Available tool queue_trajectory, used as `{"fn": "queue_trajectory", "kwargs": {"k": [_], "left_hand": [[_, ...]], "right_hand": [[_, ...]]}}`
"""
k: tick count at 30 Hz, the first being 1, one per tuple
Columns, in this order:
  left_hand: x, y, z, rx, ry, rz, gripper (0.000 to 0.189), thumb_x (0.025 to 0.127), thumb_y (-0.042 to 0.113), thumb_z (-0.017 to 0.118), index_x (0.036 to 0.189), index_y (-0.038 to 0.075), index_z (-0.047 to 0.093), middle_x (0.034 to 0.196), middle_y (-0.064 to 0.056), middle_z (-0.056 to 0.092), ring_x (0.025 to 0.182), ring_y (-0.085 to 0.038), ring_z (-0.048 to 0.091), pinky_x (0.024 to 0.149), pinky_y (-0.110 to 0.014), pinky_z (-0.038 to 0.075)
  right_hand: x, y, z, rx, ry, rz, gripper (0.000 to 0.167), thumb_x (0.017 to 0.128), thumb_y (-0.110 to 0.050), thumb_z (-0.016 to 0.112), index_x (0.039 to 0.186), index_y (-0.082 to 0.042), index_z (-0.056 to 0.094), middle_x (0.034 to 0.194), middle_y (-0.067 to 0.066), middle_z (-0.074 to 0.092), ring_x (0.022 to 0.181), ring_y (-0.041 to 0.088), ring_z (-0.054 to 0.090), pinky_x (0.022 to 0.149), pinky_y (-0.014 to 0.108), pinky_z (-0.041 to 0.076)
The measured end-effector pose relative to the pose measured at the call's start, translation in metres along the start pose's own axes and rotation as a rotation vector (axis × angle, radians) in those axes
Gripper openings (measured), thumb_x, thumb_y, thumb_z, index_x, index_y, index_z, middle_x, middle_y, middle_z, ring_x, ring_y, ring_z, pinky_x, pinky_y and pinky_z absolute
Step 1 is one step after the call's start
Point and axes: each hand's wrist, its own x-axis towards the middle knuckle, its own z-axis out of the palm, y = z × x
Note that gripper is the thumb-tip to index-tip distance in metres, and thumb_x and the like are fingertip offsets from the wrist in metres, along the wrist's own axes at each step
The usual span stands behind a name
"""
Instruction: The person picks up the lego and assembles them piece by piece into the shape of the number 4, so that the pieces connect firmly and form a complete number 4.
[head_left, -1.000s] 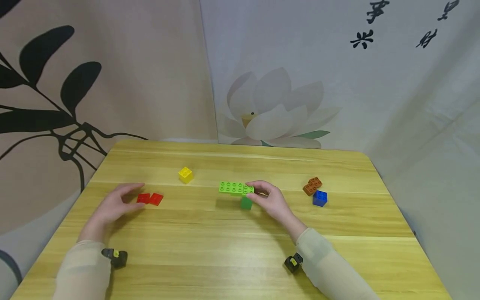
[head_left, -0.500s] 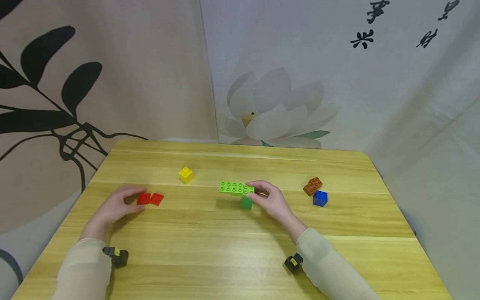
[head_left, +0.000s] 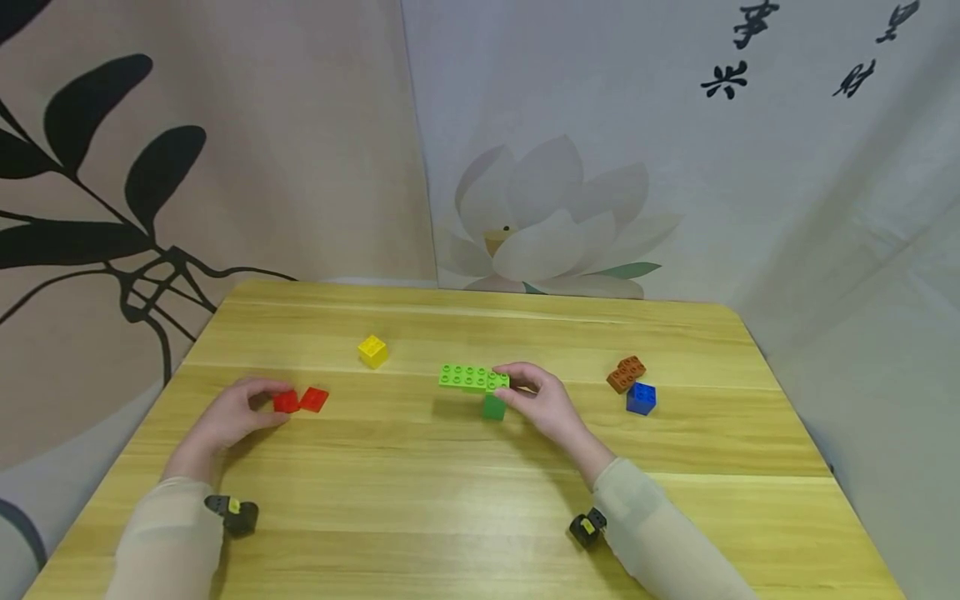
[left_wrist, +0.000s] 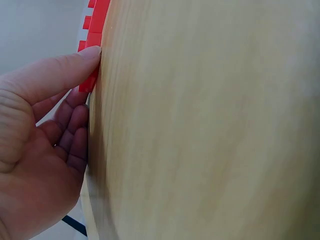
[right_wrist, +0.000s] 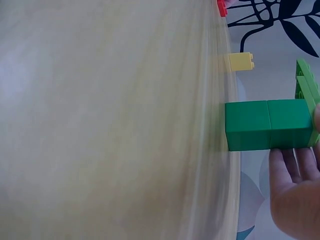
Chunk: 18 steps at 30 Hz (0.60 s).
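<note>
1. On the left of the bench (head_left: 420, 517), the left hand (head_left: 231, 412) is pinching the left red brick (head_left: 287, 402), thumb on its near side and forefinger on the far side. I cannot tell whether the brick is leaving the wood.
2. The right red brick (head_left: 314, 400) is lying just beside it, studs up, with no fingers on it.
3. Near the middle, the right hand (head_left: 542, 406) is holding the right end of the light-green plates (head_left: 462, 377), thumb near and forefinger far, pinching them.
4. Those plates are sitting on a stack of two dark-green blocks (right_wrist: 269, 125), which is standing upright on the bench; their left end is jutting out with nothing visible under it.
5. To my eye, the step in hand is taking up a red piece while the right hand is steadying the green build.
6. The next move seems to be calling for a firm pinch, a straight lift clear of the neighbouring red brick, and a steady right hand, since pressing on the overhang could be tipping the stack.
7. The yellow brick (head_left: 372, 352) is resting far left of centre; the brown bricks (head_left: 621, 379) and blue brick (head_left: 641, 398) are waiting together on the right.
</note>
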Motion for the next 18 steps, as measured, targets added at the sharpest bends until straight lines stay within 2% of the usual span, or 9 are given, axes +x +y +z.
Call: {"fn": "queue_trajectory", "kwargs": {"k": [7, 13, 18], "left_hand": [[-0.0007, 0.0009, 0.0015, 0.011, 0.016, -0.028, 0.048, 0.086, 0.013, 0.078, 0.122, -0.012, 0.06, 0.126, -0.034, 0.054, 0.119, -0.05, 0.048, 0.1, -0.061, 0.037], [-0.003, 0.0008, 0.0008, 0.002, 0.021, -0.027, 0.048, 0.087, 0.016, 0.077, 0.122, -0.012, 0.06, 0.126, -0.033, 0.055, 0.119, -0.049, 0.048, 0.1, -0.06, 0.037], [-0.0054, 0.0015, -0.0012, 0.006, 0.019, -0.042, 0.049, 0.089, 0.019, 0.075, 0.124, -0.011, 0.058, 0.127, -0.031, 0.055, 0.117, -0.046, 0.05, 0.096, -0.054, 0.041]], "right_hand": [[0.0003, -0.0009, 0.0007, 0.004, -0.002, 0.002, 0.032, 0.092, -0.014, 0.072, 0.123, -0.008, 0.068, 0.119, 0.005, 0.067, 0.11, 0.021, 0.061, 0.098, 0.036, 0.049], [-0.0001, -0.0017, 0.0004, 0.005, -0.002, 0.0, 0.032, 0.092, -0.014, 0.072, 0.123, -0.008, 0.068, 0.118, 0.005, 0.067, 0.11, 0.021, 0.061, 0.098, 0.037, 0.049], [-0.0004, -0.0022, -0.0002, 0.004, -0.001, 0.003, 0.033, 0.092, -0.014, 0.073, 0.123, -0.008, 0.067, 0.118, 0.005, 0.067, 0.11, 0.021, 0.061, 0.098, 0.037, 0.049]]}}
